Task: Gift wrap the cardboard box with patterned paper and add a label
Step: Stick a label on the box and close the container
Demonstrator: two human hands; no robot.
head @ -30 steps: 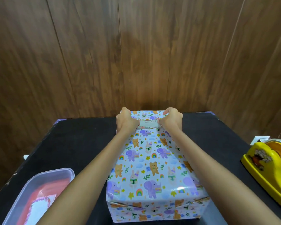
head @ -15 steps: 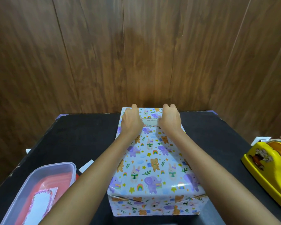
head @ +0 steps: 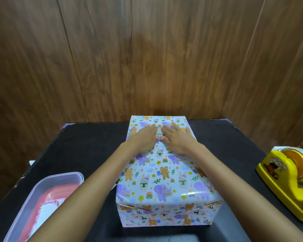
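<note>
Box point(head: 164, 180), fully wrapped, is set at mid-bench point(head: 87, 145), its far edge near the bench's back edge by the wall point(head: 147, 58). The left hand point(head: 143, 138) and right hand point(head: 177, 139) are laid flat, fingers straight, on its far top, either side of a small label point(head: 159, 132). Bare bench is seen on both sides. A tub point(head: 59, 177) at the near left holds something red and a frilled card point(head: 45, 212). A tape dispenser point(head: 290, 186) is stood well right.
</note>
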